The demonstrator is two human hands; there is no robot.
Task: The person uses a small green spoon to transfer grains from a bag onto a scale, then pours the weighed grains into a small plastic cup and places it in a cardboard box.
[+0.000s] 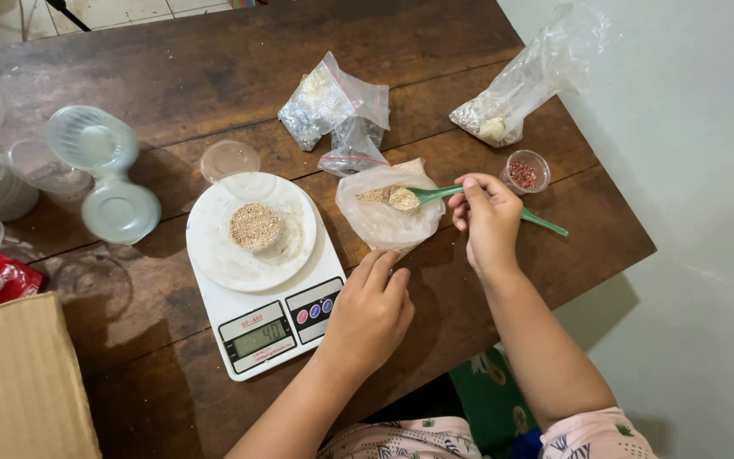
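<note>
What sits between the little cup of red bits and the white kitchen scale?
In the head view, between the small cup of red bits and the white scale lies an open clear bag of pale grains, with the green spoon from the right hand dipped into it.

A dark, worn wooden surface (214, 76) carries a white kitchen scale (269, 327), clear seed bags (333, 106), an open bag (384, 217), a small cup of red seeds (523, 172), clear lidded containers (95, 140) and a cardboard box (23, 382).
</note>
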